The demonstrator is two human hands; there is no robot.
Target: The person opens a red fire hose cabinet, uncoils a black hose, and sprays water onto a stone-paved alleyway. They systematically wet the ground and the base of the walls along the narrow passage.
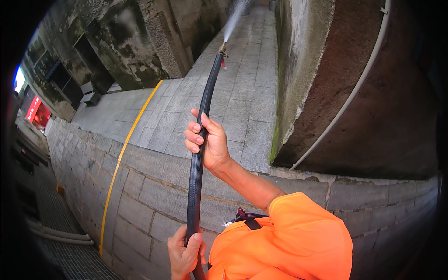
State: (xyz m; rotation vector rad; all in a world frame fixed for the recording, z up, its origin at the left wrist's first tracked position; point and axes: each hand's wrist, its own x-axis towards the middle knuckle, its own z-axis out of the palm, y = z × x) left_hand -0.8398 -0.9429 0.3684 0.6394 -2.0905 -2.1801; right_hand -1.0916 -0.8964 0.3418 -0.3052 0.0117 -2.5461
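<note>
Black hose (195,182) is pointing ahead, long axis leaning slightly right; right hand (215,144) gripping it higher, left hand (180,254) gripping lower. Red sign (34,109) showing white lettering.

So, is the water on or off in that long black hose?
On: white spray shoots out of the nozzle at the far end of the black hose.

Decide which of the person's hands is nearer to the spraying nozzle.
Right: the right hand grips the black hose a stretch behind the nozzle; the left hand holds it farther back, near the picture's lower edge.
</note>
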